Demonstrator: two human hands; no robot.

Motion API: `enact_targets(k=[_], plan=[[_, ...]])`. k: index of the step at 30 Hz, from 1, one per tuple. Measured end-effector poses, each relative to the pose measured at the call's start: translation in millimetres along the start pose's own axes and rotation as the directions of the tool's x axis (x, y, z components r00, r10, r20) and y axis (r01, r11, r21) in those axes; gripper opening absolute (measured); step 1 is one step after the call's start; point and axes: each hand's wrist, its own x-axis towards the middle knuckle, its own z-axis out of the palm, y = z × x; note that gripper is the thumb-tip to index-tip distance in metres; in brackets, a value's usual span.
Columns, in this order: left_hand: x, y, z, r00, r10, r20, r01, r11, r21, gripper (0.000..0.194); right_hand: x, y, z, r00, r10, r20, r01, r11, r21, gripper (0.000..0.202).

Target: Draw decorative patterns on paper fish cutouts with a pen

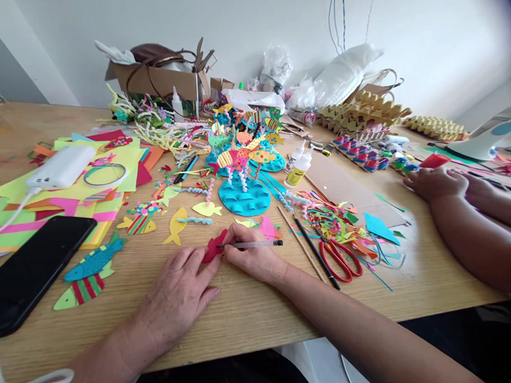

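Item under inspection: a red cutout [214, 247], seemingly fish-shaped, located at the near middle of the desk [227, 328], between the two hands. Its long axis runs obliquely, from the near left to the far right.

Left hand [179, 282]: fingers grasping the cutout along its left and near edges. Whether they pinch it or press it onto the desk cannot be determined. Right hand [252, 254]: fingers clenched round a clear-barrelled pen [258, 244], which lies nearly crosswise, its black end to the right.

Governing relation: the pen's tip points left at the cutout's face, appearing to meet it near the middle. The cutout lies directly left of the right fingers; both hands are at it, the left covering more of its edge.

Adjacent: a yellow fish [177, 226] beyond the left hand; a pink cutout [268, 227] just behind the right hand, partly covered by it. To the right, a wooden stick [300, 240], a black pencil [317, 251] and red-handled scissors [343, 261], their blades lost among paper scraps [337, 222]. Farther back, a scalloped blue base [244, 197] bears paper fish on twisted stems.

Limitations: the fingers hide parts of the cutout's outline; any mark on its face is too small to confirm. A phone [38, 268] is cut off at the left edge, a co-worker's forearms [473, 238] at the right.
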Motion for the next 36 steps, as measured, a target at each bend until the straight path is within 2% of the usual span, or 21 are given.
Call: enact_targets(k=[10, 25, 36], plan=[[-0.1, -0.7, 1.1, 1.0, 0.02, -0.013, -0.02, 1.0, 0.017, 0.044, 0.5, -3.9, -0.6, 1.0, 0.011, -0.011, -0.012, 0.999, -0.035, 0.006], [-0.2, -1.4, 1.0, 1.0, 0.023, -0.02, -0.022, 0.999, 0.023, 0.044, 0.3, -1.2, -0.7, 0.999, -0.007, -0.032, 0.008, 1.0, 0.026, 0.005], [0.8, -0.5, 1.2, 1.0, 0.007, -0.014, -0.007, 1.0, 0.003, 0.041, 0.9, -1.4, 2.2, 1.0, -0.001, -0.016, 0.0, 1.0, -0.027, 0.006]])
